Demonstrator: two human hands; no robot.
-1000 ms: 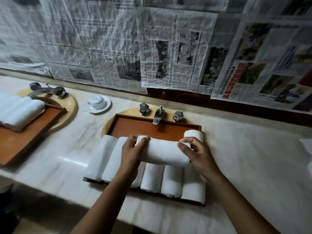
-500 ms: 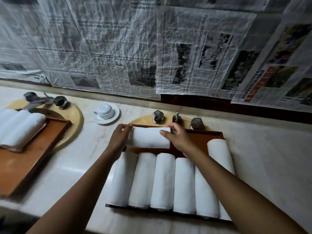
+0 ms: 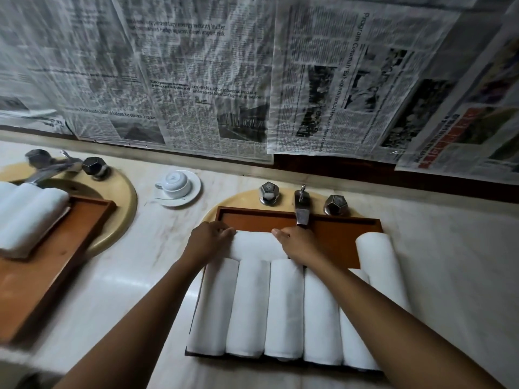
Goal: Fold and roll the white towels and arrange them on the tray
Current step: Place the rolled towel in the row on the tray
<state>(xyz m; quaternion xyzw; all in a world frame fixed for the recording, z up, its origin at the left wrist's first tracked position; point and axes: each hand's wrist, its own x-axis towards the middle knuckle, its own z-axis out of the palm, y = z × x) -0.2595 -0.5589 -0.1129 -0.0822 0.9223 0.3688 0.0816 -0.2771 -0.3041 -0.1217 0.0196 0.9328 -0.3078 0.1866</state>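
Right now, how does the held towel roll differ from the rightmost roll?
Pose: the held towel roll lies crosswise at the back of the wooden tray; the rightmost roll lies front to back. Contact: the left hand and right hand grip the held towel roll; no hand is on the rightmost roll. Both are white and rolled.

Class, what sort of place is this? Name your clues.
Likely a hotel bathroom vanity: round beige basins with metal taps in a pale marble counter, rolled white towels on a brown wooden tray.
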